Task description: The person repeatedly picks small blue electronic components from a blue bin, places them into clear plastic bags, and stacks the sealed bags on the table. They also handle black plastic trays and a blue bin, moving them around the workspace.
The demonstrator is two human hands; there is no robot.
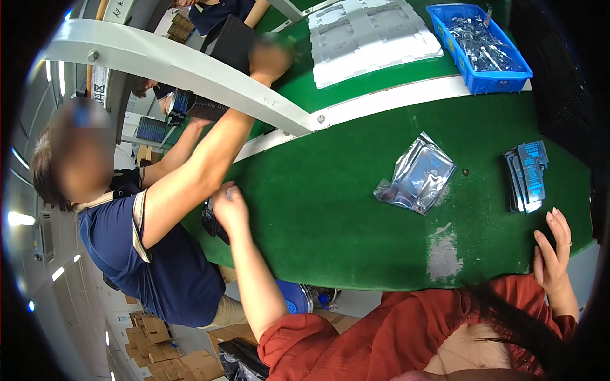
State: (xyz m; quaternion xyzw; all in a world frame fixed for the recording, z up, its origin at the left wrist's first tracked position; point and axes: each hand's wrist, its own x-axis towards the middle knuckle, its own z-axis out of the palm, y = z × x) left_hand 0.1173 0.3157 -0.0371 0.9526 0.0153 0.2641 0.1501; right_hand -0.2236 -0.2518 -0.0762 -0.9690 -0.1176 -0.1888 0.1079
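My left hand (230, 206) reaches out to the left end of the green table, fingers curled at a black object (219, 230). The hand covers part of that object, so its exact kind does not show. On the right, my right hand (554, 254) holds nothing, fingers apart at the table's near edge. Just beyond it lies a small fanned stack of flat black plates with blue print (528, 178). A shiny silver see-through bag (422, 171) with a flat rectangular item inside rests mid-table, touched by neither hand.
A white metal frame (184, 66) crosses the upper left. Past the white rail sit a grey-white moulded tray (375, 41) and a blue bin (499, 82) of small metallic parts. A co-worker in navy (152, 267) stands close on my left, arms stretched over the table. Cardboard boxes (152, 336) lie below.
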